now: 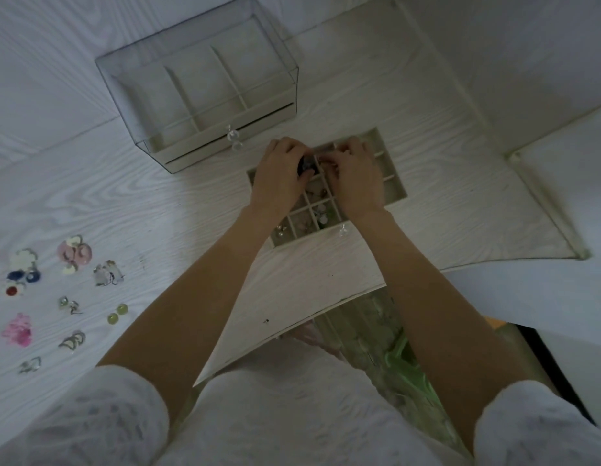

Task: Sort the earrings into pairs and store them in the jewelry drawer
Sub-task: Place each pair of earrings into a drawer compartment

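Both hands meet over the far half of the drawer tray (389, 183), which lies pulled out on the worktop (157, 203). Left hand (280, 174): grip narrow, fingers curled round a small dark earring (305, 164). Right hand (354, 176): fingertips bunched and pinching at a compartment edge; what they hold is too small to tell.

Tray: one, divided into a grid of small square compartments; several near compartments hold small pale earrings (317, 210), their number not countable. One clear knob (343, 230) stands on the tray's near edge.

Jewelry box (198, 82): one, clear-walled, just beyond and left of the tray, with a divided upper level and a clear knob (233, 137) on its front.

Loose earrings, well apart to the left, in about nine clusters: white flowers (23, 258), pink discs (73, 252), clear drops (107, 272), blue pieces (25, 275), one red-centred flower (12, 290), silver studs (69, 305), two green beads (117, 314), a bright pink cluster (18, 329), silver hoops (73, 340) and small silver pieces (30, 364).

Surface: white wood-grain worktop with a near corner edge; pale walls behind; white sleeves (100, 415) and patterned fabric below.
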Tool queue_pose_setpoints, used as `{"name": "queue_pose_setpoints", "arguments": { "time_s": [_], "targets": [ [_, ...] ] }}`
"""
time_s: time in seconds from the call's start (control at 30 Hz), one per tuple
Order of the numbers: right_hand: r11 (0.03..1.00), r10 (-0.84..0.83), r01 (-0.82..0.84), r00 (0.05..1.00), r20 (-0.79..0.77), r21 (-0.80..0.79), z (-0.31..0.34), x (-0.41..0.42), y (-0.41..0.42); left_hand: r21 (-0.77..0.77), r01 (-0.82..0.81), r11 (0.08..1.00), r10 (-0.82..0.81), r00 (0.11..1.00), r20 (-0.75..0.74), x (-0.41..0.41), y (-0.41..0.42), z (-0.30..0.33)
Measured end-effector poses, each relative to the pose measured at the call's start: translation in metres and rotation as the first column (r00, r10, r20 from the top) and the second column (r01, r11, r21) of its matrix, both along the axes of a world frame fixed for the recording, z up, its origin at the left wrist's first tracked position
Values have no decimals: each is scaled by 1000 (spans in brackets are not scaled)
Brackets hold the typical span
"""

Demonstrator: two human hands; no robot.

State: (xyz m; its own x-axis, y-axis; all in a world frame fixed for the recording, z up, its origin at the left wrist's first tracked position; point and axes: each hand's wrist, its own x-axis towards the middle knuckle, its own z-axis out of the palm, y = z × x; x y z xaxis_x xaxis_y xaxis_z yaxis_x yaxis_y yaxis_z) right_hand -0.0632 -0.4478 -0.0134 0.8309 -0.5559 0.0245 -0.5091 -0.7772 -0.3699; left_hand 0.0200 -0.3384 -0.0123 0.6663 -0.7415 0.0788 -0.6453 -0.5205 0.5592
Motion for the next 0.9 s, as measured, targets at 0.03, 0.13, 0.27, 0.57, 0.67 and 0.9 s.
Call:
{"name": "queue_pose_setpoints", "arguments": {
  "time_s": [0.03,0.13,0.27,0.57,0.67,0.9],
  "targets": [
    [1000,6,-6,1000,-6,-6,1,1,0,4,28,1000,-28,1000,10,0,-2,1],
    [1000,14,-14,1000,-19,15,5,5,-1,-4,67,998,-67,998,10,-3,-4,2],
    [999,28,-30,998,48,39,6,3,-1,5,58,998,-58,998,4,-3,-4,-2],
    [928,183,-193,981,-61,-318,-3,-24,4,-13,124,992,-124,992,36,-3,5,-2],
    [971,157,-178,979,-132,-159,1,-27,5,-23,120,992,-120,993,12,-4,8,-2],
    [998,56,-61,989,136,28,18,-23,15,-130,49,990,-58,996,-61,-7,33,9]
  ]
}}
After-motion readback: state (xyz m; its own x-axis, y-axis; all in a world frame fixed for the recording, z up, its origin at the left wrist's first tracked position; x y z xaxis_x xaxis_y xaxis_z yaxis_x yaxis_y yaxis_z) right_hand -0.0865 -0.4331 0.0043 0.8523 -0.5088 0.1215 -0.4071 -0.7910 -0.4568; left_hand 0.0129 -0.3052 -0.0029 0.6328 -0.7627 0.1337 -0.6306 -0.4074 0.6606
